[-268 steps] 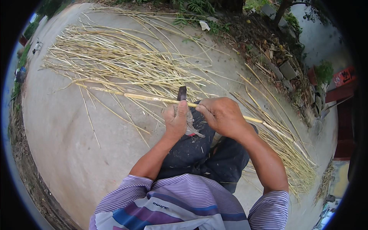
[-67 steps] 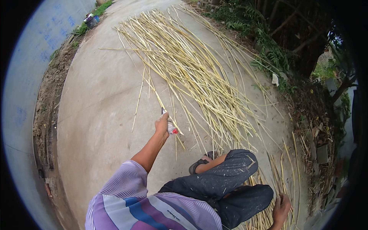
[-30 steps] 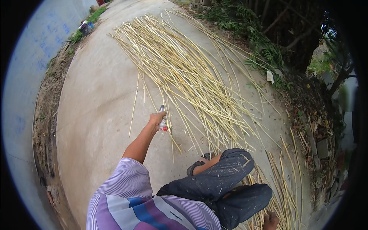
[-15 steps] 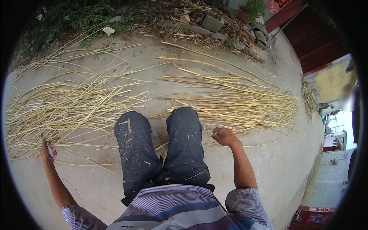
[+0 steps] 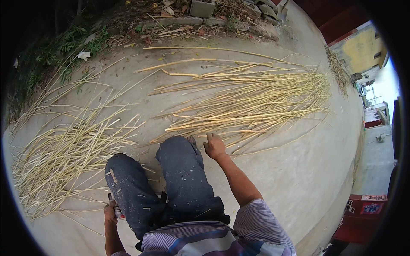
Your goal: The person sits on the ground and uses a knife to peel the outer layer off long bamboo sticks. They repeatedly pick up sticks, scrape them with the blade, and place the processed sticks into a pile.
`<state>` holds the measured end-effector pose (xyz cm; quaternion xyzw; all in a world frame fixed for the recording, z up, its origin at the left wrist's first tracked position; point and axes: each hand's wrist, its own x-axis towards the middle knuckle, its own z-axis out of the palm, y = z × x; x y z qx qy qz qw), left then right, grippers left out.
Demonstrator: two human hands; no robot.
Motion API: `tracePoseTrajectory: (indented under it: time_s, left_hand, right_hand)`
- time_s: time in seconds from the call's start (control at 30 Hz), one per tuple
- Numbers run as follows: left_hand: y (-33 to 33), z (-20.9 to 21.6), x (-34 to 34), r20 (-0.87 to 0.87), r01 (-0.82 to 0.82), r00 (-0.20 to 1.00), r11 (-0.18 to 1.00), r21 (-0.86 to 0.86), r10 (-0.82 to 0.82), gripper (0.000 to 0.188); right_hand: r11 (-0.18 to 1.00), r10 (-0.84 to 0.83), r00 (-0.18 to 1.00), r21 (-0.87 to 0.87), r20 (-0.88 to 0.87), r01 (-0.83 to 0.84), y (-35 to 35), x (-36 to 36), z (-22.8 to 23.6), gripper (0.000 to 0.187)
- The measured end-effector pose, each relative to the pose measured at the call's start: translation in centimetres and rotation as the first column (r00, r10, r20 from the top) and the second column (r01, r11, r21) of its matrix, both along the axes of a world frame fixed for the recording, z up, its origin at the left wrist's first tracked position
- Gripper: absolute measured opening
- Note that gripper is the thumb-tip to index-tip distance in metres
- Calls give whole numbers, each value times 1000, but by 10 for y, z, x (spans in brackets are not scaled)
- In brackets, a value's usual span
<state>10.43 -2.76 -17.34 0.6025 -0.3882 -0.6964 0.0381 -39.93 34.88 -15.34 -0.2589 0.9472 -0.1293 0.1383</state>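
My left hand [image 5: 111, 211] is low beside my left knee. Its fingers close round a small tool [image 5: 110, 196] with a dark upper end; white and red show at the grip, and its exact kind is not clear. My right hand [image 5: 214, 146] is beyond my right knee, at the near edge of a bundle of long yellow stalks [image 5: 256, 100]. Its fingers curl downward, and whatever lies in them is hidden. The thicker stalk ends point left toward my legs, and the thin tops fan out to the right. A looser heap of pale, thin stalks [image 5: 72, 149] spreads at left.
Grey concrete [image 5: 290, 183] lies underfoot. Along the far side run a low edging of blocks [image 5: 202, 8], dry litter and green plants [image 5: 64, 47]. A white scrap [image 5: 84, 55] lies near the plants. Buildings stand at the right.
The view has turned and shifted. My left hand has come in from the left heap to beside my knee with the tool. My right hand is closer to the thick stalk ends.
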Motion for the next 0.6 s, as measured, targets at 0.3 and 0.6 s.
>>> tracePoseTrajectory:
  time_s: [0.3,0.6]
  left_hand:
    - [61,11,56,282,104,953,994,37,-111,31]
    - [54,44,24,-16,308,949,938,-157,-314,22]
  right_hand:
    - [997,15,991,73,-134,-6,-20,-59,-64,56]
    - [987,115,971,-84,-211,-136,-70,-130,-96,29]
